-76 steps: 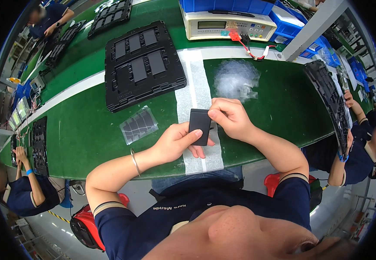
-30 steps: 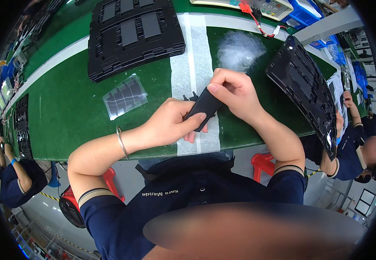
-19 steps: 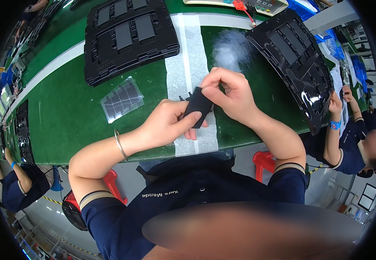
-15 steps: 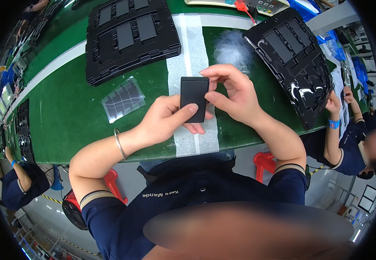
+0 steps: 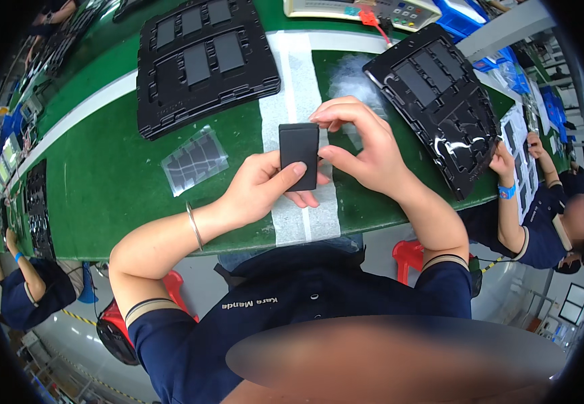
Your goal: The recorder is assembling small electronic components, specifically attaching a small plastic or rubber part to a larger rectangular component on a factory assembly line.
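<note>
A slim black rectangular case (image 5: 298,151) is held upright over the near part of the green table. My left hand (image 5: 258,185) is closed on its lower part, thumb flat on the front and fingers behind. At the case's upper right, my right hand (image 5: 362,145) has its fingers curved and apart. Its index fingertip is by the top corner and its thumb by the right edge; I cannot tell whether they press on it. Left of my hands lies a clear sheet with dark grey cut pieces (image 5: 196,160).
Black moulded trays with grey rectangular pieces lie at far left (image 5: 171,101) and right (image 5: 433,101). Crumpled clear film (image 5: 352,84) sits beside the right tray. A white strip (image 5: 285,87) crosses the green table (image 5: 103,188). A bench instrument (image 5: 366,10) stands behind. Co-workers sit at both sides.
The view has shifted slightly. My left hand keeps the case in nearly the same place, turned a little. My right thumb seems slightly farther from the case's edge.
</note>
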### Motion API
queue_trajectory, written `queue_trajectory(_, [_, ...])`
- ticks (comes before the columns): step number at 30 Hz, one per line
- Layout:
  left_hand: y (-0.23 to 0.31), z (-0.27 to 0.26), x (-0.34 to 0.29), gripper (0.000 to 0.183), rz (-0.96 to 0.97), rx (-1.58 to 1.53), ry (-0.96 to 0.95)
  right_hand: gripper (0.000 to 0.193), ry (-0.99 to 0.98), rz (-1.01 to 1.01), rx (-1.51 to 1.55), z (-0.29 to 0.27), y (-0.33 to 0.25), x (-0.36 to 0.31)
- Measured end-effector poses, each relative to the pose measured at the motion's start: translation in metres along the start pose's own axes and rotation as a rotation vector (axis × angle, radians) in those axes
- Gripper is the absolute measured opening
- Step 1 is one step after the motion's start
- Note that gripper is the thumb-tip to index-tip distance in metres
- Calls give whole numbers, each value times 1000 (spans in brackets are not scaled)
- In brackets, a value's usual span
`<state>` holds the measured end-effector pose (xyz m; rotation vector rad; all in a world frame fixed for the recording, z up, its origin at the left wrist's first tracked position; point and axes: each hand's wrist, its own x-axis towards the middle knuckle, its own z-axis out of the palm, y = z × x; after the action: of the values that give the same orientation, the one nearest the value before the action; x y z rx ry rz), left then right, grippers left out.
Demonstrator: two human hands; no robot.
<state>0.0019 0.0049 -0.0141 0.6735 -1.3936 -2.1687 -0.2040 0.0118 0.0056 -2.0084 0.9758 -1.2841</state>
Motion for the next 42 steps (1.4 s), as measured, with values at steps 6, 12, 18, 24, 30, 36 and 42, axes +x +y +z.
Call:
queue_trajectory(6, [-9, 3, -3, 30, 104, 194, -125, 31, 187, -163, -725, -61, -32, -41])
queue_trajectory(12, [-14, 8, -4, 22, 133, 229, -188, 48, 190, 211, -1171, -126, -40, -119])
queue_trajectory(18, [-14, 5, -9, 28, 152, 301, -167, 42, 263, 249, -1452, -154, -40, -157])
queue_trajectory(24, [-17, 6, -3, 28, 182, 358, -163, 28, 365, 55, -1257, -194, -5, -160])
queue_trajectory(30, [-16, 3, -7, 28, 203, 417, -151, 25, 421, -189, -1311, -202, 8, -151])
queue_trajectory(36, [-17, 5, -7, 26, 202, 425, -153, 21, 596, -369, -1362, -178, -17, -147])
queue_trajectory(42, [-17, 5, -8, 26, 196, 444, -151, 21, 525, -555, -1341, -175, -47, -128])
